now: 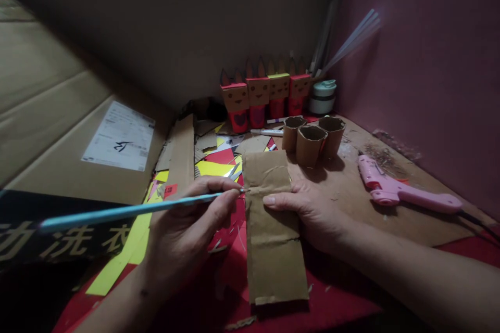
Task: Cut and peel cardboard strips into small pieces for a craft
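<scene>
My left hand (195, 218) is closed around a light blue pencil (128, 213), held near its tip. That tip meets the left edge of a creased strip of brown cardboard (275, 265). Gripping the strip's right edge is my right hand (312, 213), its thumb lying flat on top and its other fingers hidden behind. Just beyond the strip stand three small brown cardboard tubes (310, 148). Partly behind my left hand lie scissors (233, 171) on scraps of yellow and red paper.
A pink glue gun (406, 190) with a cord lies at right. Several cardboard figures with faces (258, 91) line the back, beside a lidded mint cup (322, 98). A big cardboard box (70, 114) fills the left side; a purple wall (422, 62) rises at right.
</scene>
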Tool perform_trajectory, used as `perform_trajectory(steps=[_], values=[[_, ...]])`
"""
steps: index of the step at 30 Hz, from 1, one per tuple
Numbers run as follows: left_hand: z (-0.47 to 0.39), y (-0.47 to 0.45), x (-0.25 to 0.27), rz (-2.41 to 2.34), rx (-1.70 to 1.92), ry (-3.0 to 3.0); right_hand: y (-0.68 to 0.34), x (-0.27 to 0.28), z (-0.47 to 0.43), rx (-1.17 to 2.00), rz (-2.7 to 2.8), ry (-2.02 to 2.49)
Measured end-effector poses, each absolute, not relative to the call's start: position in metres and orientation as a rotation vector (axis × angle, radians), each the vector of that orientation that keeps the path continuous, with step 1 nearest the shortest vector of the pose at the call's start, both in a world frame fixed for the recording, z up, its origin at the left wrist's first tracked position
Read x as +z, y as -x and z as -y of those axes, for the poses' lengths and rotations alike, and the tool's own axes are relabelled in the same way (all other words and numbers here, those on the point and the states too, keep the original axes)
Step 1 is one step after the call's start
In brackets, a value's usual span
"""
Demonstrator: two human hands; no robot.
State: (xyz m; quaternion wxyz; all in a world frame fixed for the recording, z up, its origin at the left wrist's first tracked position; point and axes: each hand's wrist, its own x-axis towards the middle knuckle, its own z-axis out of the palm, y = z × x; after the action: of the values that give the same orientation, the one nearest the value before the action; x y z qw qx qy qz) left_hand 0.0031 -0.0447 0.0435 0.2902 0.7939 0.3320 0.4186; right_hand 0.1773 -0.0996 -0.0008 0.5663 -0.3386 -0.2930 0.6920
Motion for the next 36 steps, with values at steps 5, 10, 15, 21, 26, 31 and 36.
perform_trajectory(steps=[5, 10, 15, 21, 26, 31, 36], values=[[0.0413, -0.0035, 0.0422, -0.878, 1.094, -2.153, -0.1765, -0.0012, 0.1001, 1.635, 0.651, 0.808], [0.0413, -0.0039, 0.0403, -0.83, 1.059, -2.102, -0.1769, -0.001, 0.0995, 1.637, 0.642, 0.824], [0.0438, -0.0086, 0.0413, -0.773, 0.99, -2.026, -0.1771, -0.0014, 0.1002, 1.632, 0.659, 0.814], [0.0427, -0.0102, 0.042, -0.773, 0.986, -2.084, -0.1765, -0.0005, 0.1005, 1.649, 0.645, 0.821], [0.0417, -0.0089, 0.04, -0.759, 0.98, -2.107, -0.1764, -0.0009, 0.0994, 1.642, 0.652, 0.831], [0.0411, -0.0093, 0.0409, -0.763, 0.969, -2.184, -0.1758, 0.0003, 0.0992, 1.648, 0.645, 0.828], [0.0411, -0.0088, 0.0402, -0.774, 1.006, -2.288, -0.1756, 0.0015, 0.0999, 1.643, 0.637, 0.849]])
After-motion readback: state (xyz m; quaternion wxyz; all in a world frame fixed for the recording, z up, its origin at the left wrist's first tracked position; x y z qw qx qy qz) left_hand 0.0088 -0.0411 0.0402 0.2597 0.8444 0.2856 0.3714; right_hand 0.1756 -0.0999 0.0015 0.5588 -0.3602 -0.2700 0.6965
